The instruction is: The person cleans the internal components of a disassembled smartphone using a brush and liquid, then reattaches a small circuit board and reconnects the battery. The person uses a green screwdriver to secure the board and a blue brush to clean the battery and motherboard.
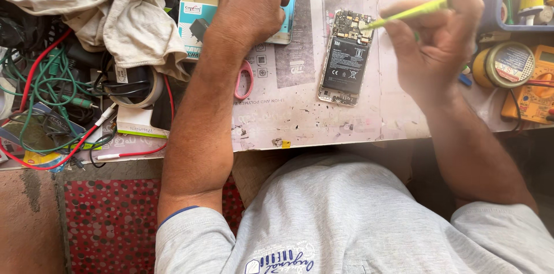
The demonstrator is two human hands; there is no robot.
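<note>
The opened phone lay back-off on the surface, battery and bare circuit board exposed, at about one o'clock from the person's chest. It looked light, stiff and fragile, best held by its side edges rather than the board. The right hand had its grip closed on a yellow-green tool tipped at the board's upper corner, while the left hand rested fisted on a teal box at eleven o'clock.

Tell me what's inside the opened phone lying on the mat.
The opened phone shows a black battery and, above it, a circuit board that the yellow-green tool in the right hand touches. Anything beneath the battery is hidden.
</note>
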